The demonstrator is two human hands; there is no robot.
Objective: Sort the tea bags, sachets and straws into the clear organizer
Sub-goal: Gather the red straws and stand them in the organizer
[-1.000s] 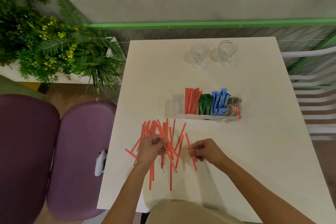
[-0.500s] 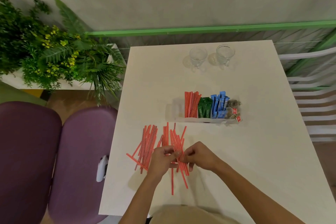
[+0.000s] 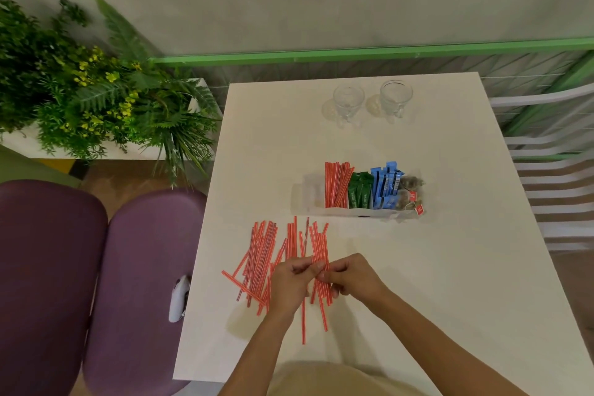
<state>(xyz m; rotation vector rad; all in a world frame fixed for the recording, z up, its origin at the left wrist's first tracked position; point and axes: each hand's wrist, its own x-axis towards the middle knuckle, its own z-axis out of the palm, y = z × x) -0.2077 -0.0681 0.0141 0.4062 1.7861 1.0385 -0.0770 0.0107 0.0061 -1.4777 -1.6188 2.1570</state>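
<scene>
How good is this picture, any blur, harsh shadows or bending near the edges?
Head view: soft, even light, faint shadows beside the glasses; head view: loose straws crisp, print on the green sachets too soft to read; head view: wide angle bows the green rail slightly.

Two glass mugs (image 3: 348,101) near the far edge of the white table (image 3: 450,267), purple chairs (image 3: 135,267) left, leafy plants (image 3: 80,90) beyond

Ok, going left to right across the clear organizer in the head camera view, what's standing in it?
red straws → green sachets → blue sachets → tea bags with red tags, at the right end.
</scene>
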